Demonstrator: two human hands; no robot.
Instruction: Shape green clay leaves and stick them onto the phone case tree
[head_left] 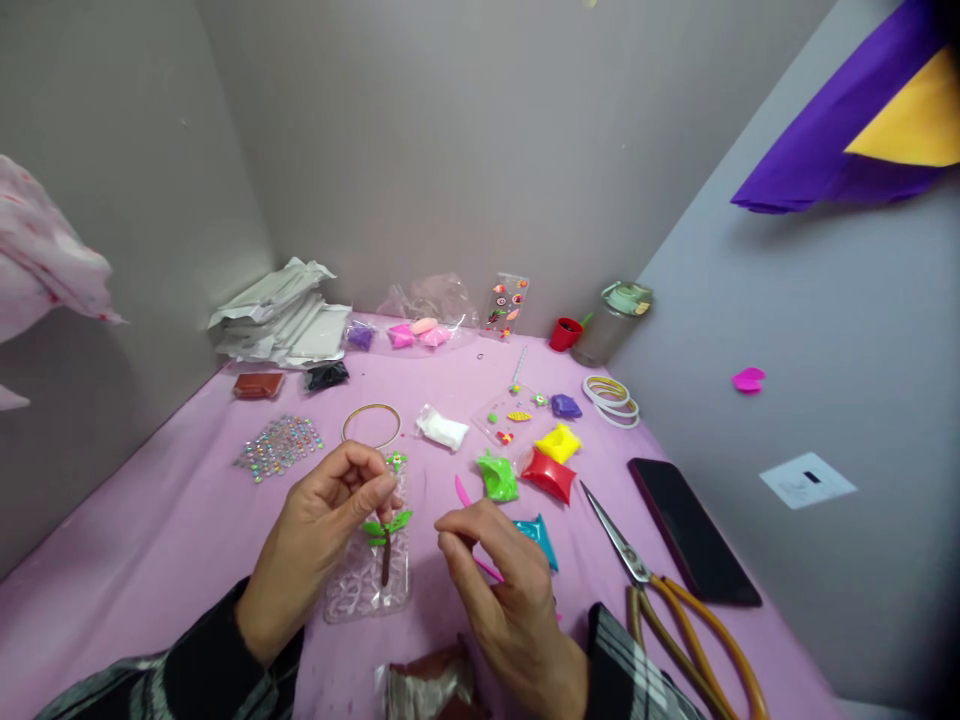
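A clear phone case (pixel 360 585) with a web-like pattern lies on the pink cloth. On it is a palm tree with a brown trunk (pixel 386 560) and green leaves (pixel 401 521); a small flower (pixel 397 461) sits near its top edge. My left hand (pixel 322 530) is over the upper left of the case, fingers curled and thumb near the fingertips, just above the leaves. Whatever it may pinch is too small to make out. To the right of the case, my right hand (pixel 506 590) has thumb and index finger pinched together, with something tiny or nothing between them. A pink tool (pixel 487 570) lies partly behind it.
Clay packets in green (pixel 498 477), red (pixel 550 476), yellow (pixel 559 443) and white (pixel 442 429) lie beyond my hands. Scissors (pixel 637 570) and a phone (pixel 694 530) are on the right. Gems (pixel 281 447) lie left; a brown packet (pixel 431 688) is at the front.
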